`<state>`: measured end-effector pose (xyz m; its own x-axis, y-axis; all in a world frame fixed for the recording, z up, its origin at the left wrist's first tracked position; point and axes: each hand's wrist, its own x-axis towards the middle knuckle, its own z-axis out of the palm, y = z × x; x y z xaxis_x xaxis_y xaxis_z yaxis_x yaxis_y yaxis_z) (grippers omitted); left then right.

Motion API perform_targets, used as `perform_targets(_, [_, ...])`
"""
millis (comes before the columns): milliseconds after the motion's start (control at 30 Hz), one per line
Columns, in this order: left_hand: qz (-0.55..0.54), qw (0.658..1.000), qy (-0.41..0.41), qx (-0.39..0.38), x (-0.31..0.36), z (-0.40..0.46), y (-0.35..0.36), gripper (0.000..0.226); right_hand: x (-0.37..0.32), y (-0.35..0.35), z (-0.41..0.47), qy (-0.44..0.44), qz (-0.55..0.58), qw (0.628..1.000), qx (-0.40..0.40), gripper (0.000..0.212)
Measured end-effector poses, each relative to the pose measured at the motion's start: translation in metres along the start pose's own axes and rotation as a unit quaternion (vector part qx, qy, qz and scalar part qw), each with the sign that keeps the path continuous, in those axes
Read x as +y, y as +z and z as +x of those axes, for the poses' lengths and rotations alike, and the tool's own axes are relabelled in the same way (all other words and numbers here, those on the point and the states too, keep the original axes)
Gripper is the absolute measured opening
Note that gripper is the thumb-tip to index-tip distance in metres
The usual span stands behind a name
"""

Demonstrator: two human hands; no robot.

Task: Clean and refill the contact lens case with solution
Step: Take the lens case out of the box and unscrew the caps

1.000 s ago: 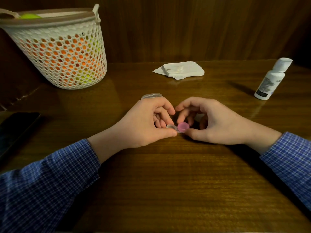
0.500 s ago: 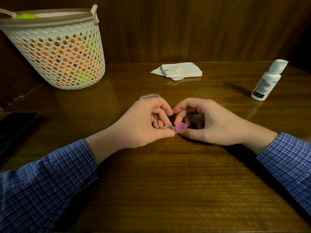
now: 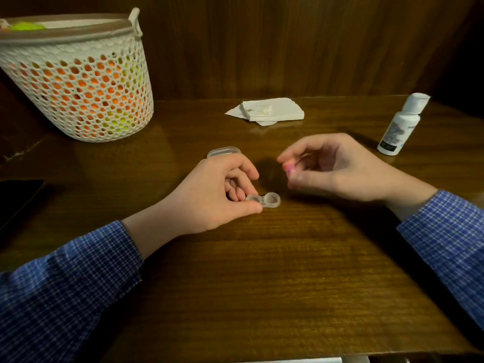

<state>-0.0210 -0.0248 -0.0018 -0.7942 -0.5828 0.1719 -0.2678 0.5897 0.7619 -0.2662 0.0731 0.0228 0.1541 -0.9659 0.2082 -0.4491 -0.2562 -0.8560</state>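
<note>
Left hand [image 3: 209, 195] pinches clear lens case [image 3: 264, 199] — right hand [image 3: 337, 166] pinches pink cap [image 3: 289, 168].

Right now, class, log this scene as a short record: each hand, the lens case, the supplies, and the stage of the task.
left hand: pinches one end of the lens case on the table
right hand: holds the pink cap, lifted clear of the case
lens case: near well uncapped
solution bottle: upright, far right, untouched
tissues: folded, at the back
stage: case opened, not yet refilled
</note>
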Motion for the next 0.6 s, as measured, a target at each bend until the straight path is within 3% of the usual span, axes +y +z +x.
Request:
perform_targets(133, [0.004,1.0,-0.001,0.018,0.0,-0.002,0.003,0.044,0.006,-0.022,-0.004,0.01,0.021,0.998,0.065,0.038])
perform_targets(267, [0.008,1.0,0.002,0.024,0.002,-0.003,0.005,0.048,0.016,-0.033,-0.005,0.063,-0.077,0.988,0.115,0.034])
perform_targets(600, [0.011,1.0,-0.002,0.024,0.002,-0.004,0.005,0.048,0.035,-0.027,0.003,0.136,-0.152,0.971,0.127,0.043])
